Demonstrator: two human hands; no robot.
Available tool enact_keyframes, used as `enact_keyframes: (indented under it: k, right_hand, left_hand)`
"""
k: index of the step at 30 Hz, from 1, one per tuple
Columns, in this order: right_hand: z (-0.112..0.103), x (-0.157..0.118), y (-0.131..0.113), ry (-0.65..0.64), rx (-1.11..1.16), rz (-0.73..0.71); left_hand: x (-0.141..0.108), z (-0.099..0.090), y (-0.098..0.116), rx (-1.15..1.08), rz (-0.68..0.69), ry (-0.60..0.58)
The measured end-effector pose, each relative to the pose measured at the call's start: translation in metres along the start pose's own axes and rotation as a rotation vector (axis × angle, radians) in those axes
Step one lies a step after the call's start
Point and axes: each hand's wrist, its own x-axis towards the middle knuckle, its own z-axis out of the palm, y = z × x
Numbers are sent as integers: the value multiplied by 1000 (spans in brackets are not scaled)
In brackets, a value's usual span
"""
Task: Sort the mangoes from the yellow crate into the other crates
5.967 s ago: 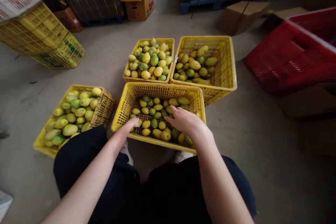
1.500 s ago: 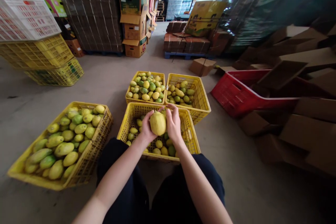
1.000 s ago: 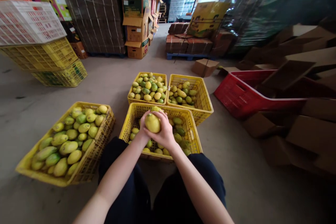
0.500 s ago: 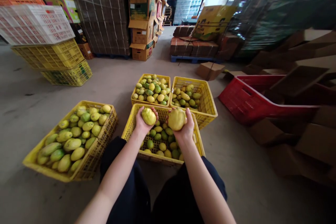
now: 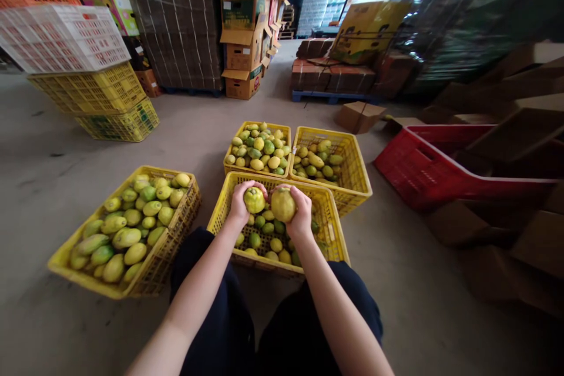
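Note:
My left hand (image 5: 238, 204) is closed around a yellow-green lemon (image 5: 254, 200). A larger, rounder yellow lemon (image 5: 283, 204) sits in my right hand (image 5: 302, 214), with the fingers wrapped round its far side. Both hands hover side by side over the near yellow crate (image 5: 338, 241), whose floor is partly covered by green and yellow lemons (image 5: 276, 245). Just behind it stand a fuller yellow crate (image 5: 226, 160) of mixed lemons and a part-filled yellow crate (image 5: 362, 185). To the left, another yellow crate (image 5: 140, 291) is heaped with large yellow-green lemons (image 5: 126, 238).
On the right lies a red crate (image 5: 405, 170) among cardboard boxes (image 5: 467, 223). Stacked crates (image 5: 88, 91) stand at the far left. Behind are wrapped pallets (image 5: 171, 23), a column of cartons (image 5: 240, 59) and a blue pallet (image 5: 328, 97).
My right hand has moved left with its lemon, closer to my left hand. The lemon in my left hand has turned slightly. The view has shifted a little.

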Motion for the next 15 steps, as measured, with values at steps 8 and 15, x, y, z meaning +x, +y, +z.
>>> enact_keyframes:
  k: [8,15]
  right_hand:
    - [-1,-2,-1,-45,-47,-45]
    - [0,-2,-2,-32,-7,11]
  left_hand:
    - [0,-1,1,-52,-6,-35]
    - [0,1,4,-165,-108,-14]
